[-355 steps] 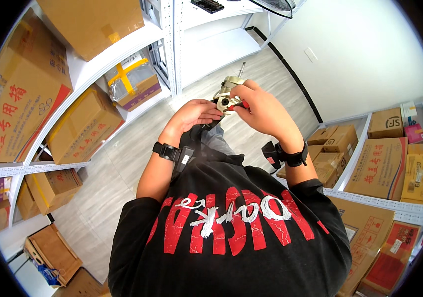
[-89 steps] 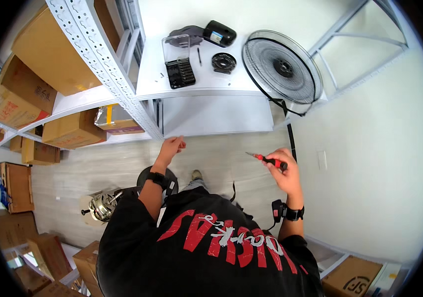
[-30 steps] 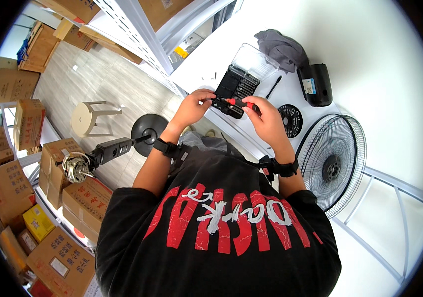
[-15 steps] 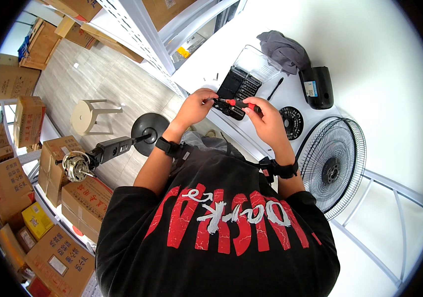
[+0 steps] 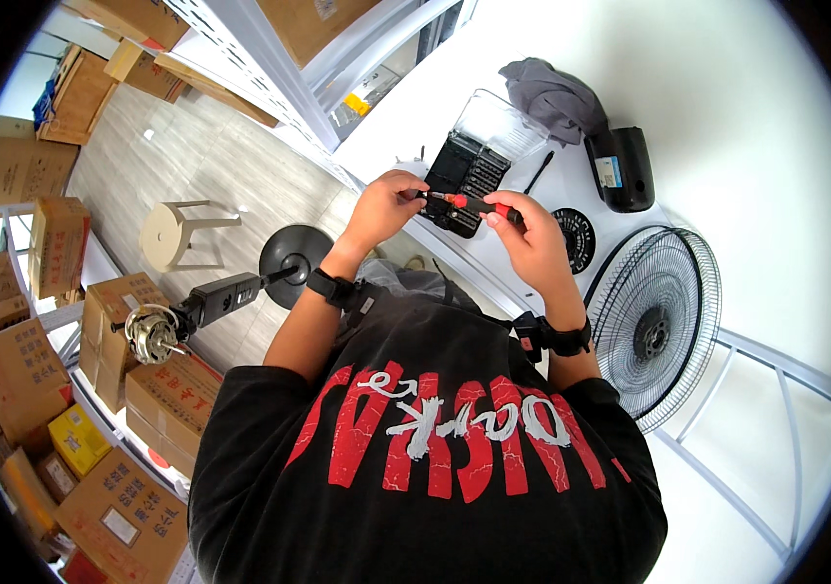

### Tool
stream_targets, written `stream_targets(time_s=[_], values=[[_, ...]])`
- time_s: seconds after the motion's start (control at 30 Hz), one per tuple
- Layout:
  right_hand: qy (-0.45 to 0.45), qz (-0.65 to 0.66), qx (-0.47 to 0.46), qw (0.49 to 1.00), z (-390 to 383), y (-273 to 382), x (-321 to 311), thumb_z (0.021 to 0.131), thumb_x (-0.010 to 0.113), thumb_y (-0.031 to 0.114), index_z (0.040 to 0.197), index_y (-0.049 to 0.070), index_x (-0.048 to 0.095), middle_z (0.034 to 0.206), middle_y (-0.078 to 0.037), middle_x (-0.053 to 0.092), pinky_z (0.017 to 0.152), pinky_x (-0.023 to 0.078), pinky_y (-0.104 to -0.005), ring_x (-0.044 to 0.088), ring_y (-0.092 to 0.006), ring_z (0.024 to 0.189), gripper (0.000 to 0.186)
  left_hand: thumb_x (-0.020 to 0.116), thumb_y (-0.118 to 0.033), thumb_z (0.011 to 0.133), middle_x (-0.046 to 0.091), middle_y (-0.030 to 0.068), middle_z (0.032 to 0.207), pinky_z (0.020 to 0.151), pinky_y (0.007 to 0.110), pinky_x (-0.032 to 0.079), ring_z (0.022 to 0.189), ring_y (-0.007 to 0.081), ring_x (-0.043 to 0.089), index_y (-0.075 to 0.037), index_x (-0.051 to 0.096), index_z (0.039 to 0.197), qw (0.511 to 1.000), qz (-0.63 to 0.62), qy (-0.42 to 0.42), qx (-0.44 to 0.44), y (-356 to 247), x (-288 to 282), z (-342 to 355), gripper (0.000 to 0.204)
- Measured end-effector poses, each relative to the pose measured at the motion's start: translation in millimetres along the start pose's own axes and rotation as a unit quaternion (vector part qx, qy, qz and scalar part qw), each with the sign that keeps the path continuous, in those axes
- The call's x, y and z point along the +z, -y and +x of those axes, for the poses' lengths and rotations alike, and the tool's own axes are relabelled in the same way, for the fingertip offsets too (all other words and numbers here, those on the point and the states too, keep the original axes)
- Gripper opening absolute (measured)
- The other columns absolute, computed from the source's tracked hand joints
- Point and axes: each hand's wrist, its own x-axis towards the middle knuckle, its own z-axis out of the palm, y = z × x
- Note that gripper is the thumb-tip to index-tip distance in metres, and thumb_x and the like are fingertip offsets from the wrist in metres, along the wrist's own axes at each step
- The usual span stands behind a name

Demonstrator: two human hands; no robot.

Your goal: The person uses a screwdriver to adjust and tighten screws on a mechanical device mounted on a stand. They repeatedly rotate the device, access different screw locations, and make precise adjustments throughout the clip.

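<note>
My right hand [image 5: 532, 243] is closed on a red-and-black screwdriver [image 5: 472, 203], held almost level over an open black bit case [image 5: 484, 170] with a clear lid [image 5: 493, 107]. My left hand [image 5: 386, 209] pinches at the screwdriver's tip end; the small dark piece between its fingertips is too small to make out. On the white shelf [image 5: 386, 136] a thin black tool [image 5: 538, 173] lies beside the case. Right of my hands are a round black slotted plate [image 5: 579, 243], a black housing [image 5: 620, 170] with a grey cloth [image 5: 542, 88], and a wire fan guard [image 5: 654, 292].
A fan motor [image 5: 153, 336] on a pole [image 5: 226, 302] with a round base [image 5: 284, 282] stands at my left, near a beige stool [image 5: 167, 234]. Cardboard boxes [image 5: 21, 375] fill racks at the left. A shelf upright [image 5: 279, 78] rises ahead; a wall borders the right.
Since three seconds ago, both hands have moved to the bit case, bringing the screwdriver there. In the last half second, my right hand has shifted slightly right with it.
</note>
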Motion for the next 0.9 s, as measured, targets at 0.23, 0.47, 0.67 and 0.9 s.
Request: stream_targets(time_s=[0.23,0.47,0.67,0.9], values=[[0.001,0.02,0.008,1.0,-2,-3,-3,0.093,0.068,0.009,0.114,0.004,0.066,0.097,-0.01,0.068,0.07,0.05,-0.0275,0.062,-0.0152,0.078,0.021,0.077,-0.001,0.078,0.066,0.0073,0.096,0.071,0.03,0.054,0.077,0.0191,0.065,-0.001,0.072,0.095,1.0,0.003,-0.002,0.001,-5,2,3,0.018],[-0.008,0.021,0.015,1.0,-3,0,-7,0.093,0.068,0.009,0.114,0.004,0.066,0.095,-0.009,0.068,0.069,0.05,-0.0269,0.061,-0.014,0.076,0.021,0.077,0.0,0.077,0.065,0.0063,0.094,0.071,0.031,0.053,0.076,0.0184,0.063,-0.001,0.072,0.095,1.0,0.008,-0.003,0.009,-3,5,5,0.018],[-0.017,0.042,-0.006,0.999,0,-9,-4,0.093,0.068,0.008,0.113,0.003,0.067,0.092,-0.007,0.067,0.068,0.048,-0.0259,0.058,-0.0114,0.075,0.02,0.077,-0.003,0.08,0.068,0.0066,0.1,0.073,0.03,0.054,0.082,0.0181,0.066,-0.003,0.074,0.096,0.999,0.023,-0.013,0.039,-11,-2,3,0.016],[0.024,0.095,-0.062,0.993,9,-5,11,0.099,0.06,0.002,0.117,-0.005,0.063,0.106,-0.01,0.067,0.08,0.052,-0.0253,0.065,-0.0127,0.09,0.02,0.076,-0.007,0.083,0.073,0.0089,0.091,0.076,0.034,0.056,0.083,0.0227,0.07,-0.007,0.076,0.094,0.992,0.005,-0.06,0.114,-8,-33,-20,0.01]])
